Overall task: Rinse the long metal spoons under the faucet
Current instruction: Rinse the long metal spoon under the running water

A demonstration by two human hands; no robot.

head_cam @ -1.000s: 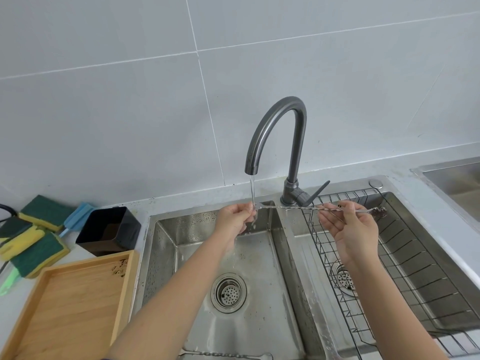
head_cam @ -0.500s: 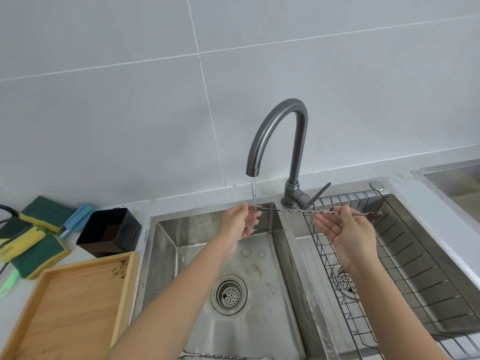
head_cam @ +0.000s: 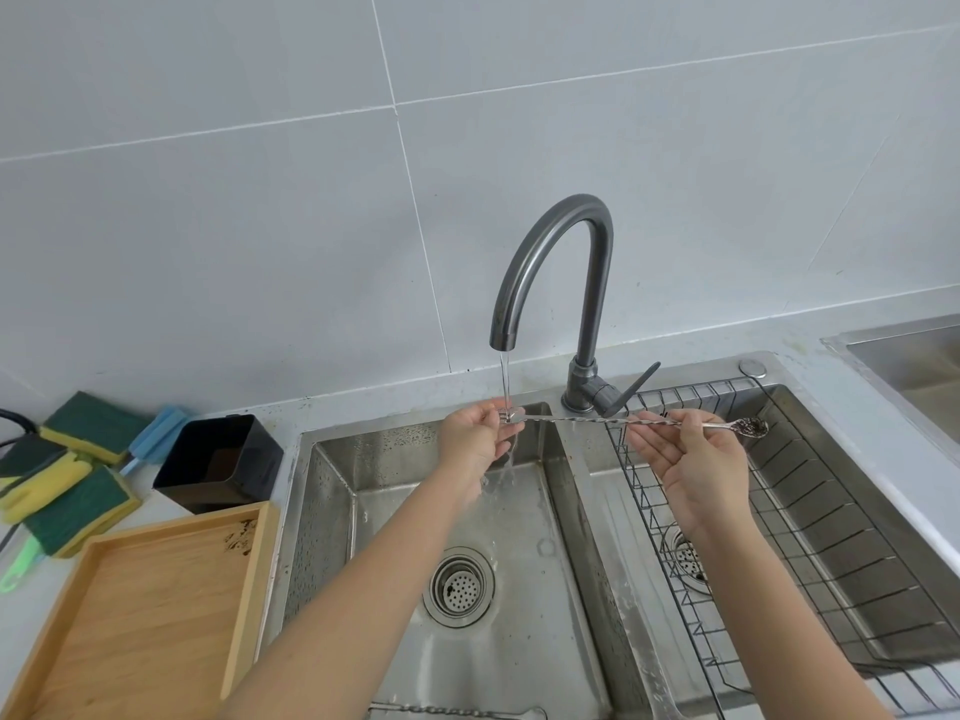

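Your left hand (head_cam: 475, 439) and right hand (head_cam: 691, 459), both pinching the spoon (head_cam: 587, 420), have slid it slightly right; fork end stays under the stream (head_cam: 504, 381), dirty bowl still unrinsed.

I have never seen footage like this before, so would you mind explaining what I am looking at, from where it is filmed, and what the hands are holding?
There is no machine here: a person wears a wide-angle camera on the head, so this single view looks forward and down at their own two bare arms.

Below is a double stainless steel sink, with a dark grey curved faucet running a thin stream into the left basin. A black wire rack sits in the right basin.

The left hand and right hand hold one long twisted metal spoon level between them. Its forked end is under the water; its bowl, still speckled with dark bits, pokes out past the right hand's grip.

On the counter to the left lie a wooden tray, a black square container and green and yellow sponges. Another twisted utensil lies at the sink's near edge.
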